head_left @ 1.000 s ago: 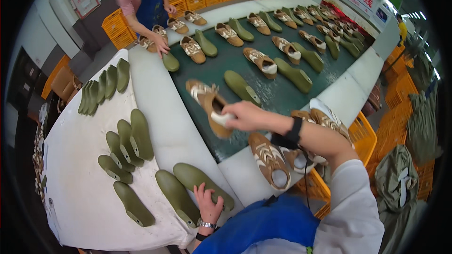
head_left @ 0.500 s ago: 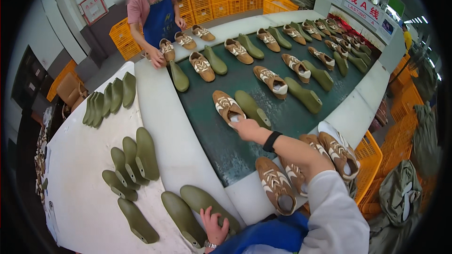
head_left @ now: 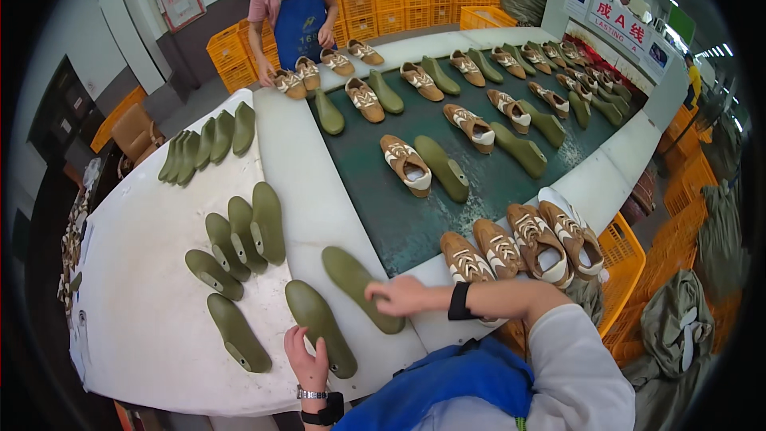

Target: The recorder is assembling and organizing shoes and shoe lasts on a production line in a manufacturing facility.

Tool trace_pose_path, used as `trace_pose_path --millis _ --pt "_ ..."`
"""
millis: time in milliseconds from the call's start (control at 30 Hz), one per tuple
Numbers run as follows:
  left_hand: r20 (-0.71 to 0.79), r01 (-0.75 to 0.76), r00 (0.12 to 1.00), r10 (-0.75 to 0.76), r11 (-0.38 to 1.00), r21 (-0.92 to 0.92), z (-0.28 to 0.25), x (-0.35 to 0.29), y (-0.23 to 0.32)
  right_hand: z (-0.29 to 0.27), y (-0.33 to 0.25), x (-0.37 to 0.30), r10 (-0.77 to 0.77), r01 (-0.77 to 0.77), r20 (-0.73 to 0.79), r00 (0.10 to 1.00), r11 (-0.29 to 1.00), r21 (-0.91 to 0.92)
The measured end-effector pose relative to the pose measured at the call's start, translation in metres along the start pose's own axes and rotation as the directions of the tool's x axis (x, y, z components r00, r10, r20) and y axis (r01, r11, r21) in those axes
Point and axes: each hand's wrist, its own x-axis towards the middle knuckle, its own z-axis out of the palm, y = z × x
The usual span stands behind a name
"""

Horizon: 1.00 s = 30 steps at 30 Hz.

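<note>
Two green shoe lasts lie side by side at the near corner of the white table. My left hand (head_left: 307, 357) rests its parted fingers against the side of the left-hand last (head_left: 317, 315). Above the heel half of the other last (head_left: 347, 267) is my right hand (head_left: 396, 297), thumb and forefinger a little apart, partly blurred, with no object seen in it. Farther off on the dark green belt (head_left: 415, 231), a brown shoe with white stripes (head_left: 404, 164) sits beside another green last (head_left: 441, 166). Under my right forearm stand several similar brown shoes (head_left: 499, 247).
More green lasts (head_left: 237, 231) lie on the white table (head_left: 159, 287). Shoes and lasts in pairs line the belt toward the far end. Across it a person in a blue apron (head_left: 299, 28) touches shoes. Orange crates (head_left: 622, 259) stand at right and behind.
My right hand has left the brown shoe on the belt and come back to the right-hand last. My left hand has shifted from that last to the left one. The view has turned slightly.
</note>
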Motion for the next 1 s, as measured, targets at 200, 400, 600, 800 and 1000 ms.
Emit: trace_pose_path --millis 200,400,600,800,1000 --pt "0.069 0.270 0.963 -0.261 0.926 -0.263 0.040 -0.033 -0.043 -0.078 0.029 0.055 0.120 -0.151 -0.231 0.965 0.981 -0.124" --pt "0.012 0.324 0.937 -0.348 0.857 -0.400 0.054 -0.039 -0.041 -0.048 0.122 0.096 0.162 -0.222 -0.238 0.958 0.942 -0.252" --pt "0.052 0.377 0.917 -0.396 0.813 -0.443 0.056 -0.030 -0.041 -0.075 0.108 0.101 0.250 -0.254 -0.046 0.967 0.944 -0.210" --pt "-0.057 0.056 0.997 -0.051 0.994 0.094 0.039 -0.010 -0.013 -0.125 0.161 0.097 0.404 -0.472 -0.300 0.864 0.857 -0.207" --pt "0.128 -0.313 0.930 0.345 0.925 -0.216 0.047 0.146 0.137 -0.170 0.189 0.086 0.387 -0.505 -0.413 0.825 0.832 -0.229"
